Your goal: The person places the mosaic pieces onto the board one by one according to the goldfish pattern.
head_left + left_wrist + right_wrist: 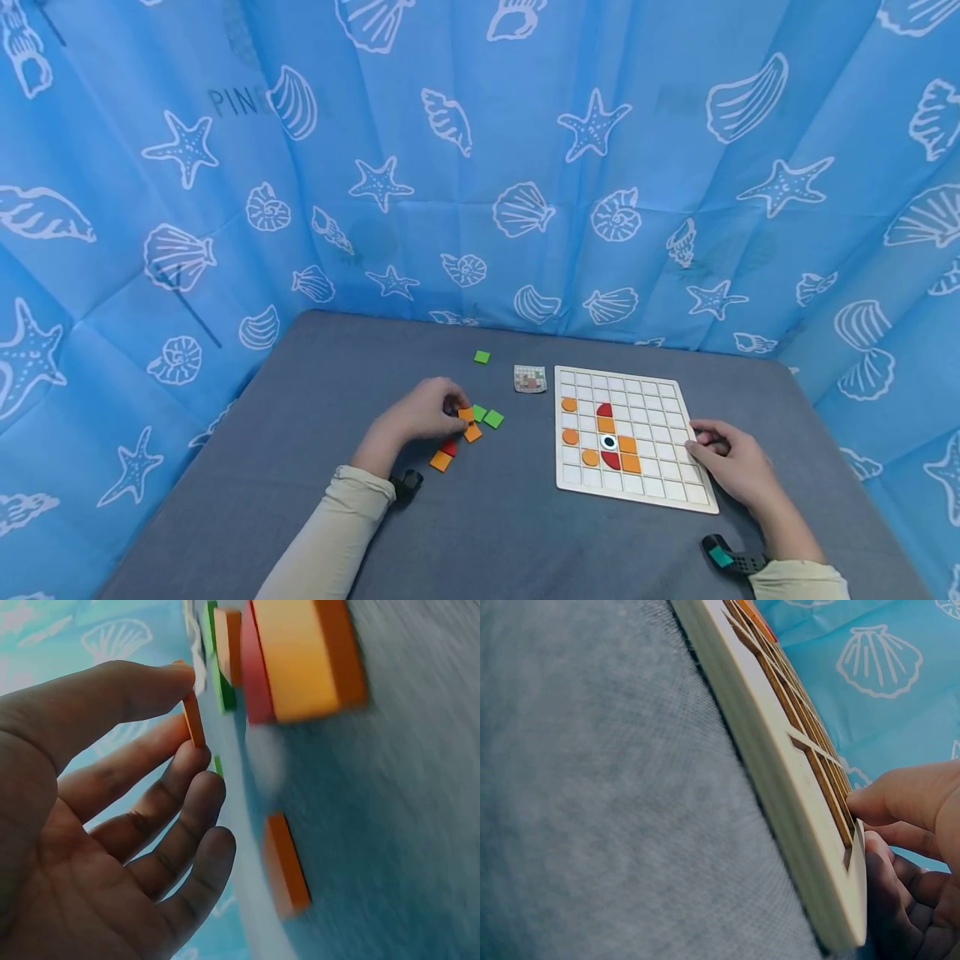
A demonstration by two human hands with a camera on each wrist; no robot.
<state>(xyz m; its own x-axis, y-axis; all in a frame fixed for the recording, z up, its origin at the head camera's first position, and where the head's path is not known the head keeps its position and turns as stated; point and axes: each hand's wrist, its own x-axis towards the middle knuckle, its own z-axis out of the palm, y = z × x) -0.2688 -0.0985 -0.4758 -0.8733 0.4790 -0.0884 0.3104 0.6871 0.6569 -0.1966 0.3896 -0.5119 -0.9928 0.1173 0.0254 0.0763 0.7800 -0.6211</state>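
My left hand (429, 408) pinches a thin orange square tile (194, 724) between thumb and index finger, above the loose tiles. Beneath and beside it lie another orange tile (472, 432), green tiles (493, 418), and a red piece (449, 447) touching an orange tile (440, 461). On the right, my right hand (738, 467) grips the edge of a white grid board (652, 492), its thumb over the rim. Several pieces sit in the board's cells: orange squares (630, 462), orange circles (570, 437), red quarter-rounds (611, 460) and an eye piece (609, 442).
A small printed pattern card (530, 379) lies just left of the board's far corner. One green tile (482, 357) is apart near the back of the grey table (495, 533). A blue shell-print curtain (465, 167) hangs behind the table and along its sides.
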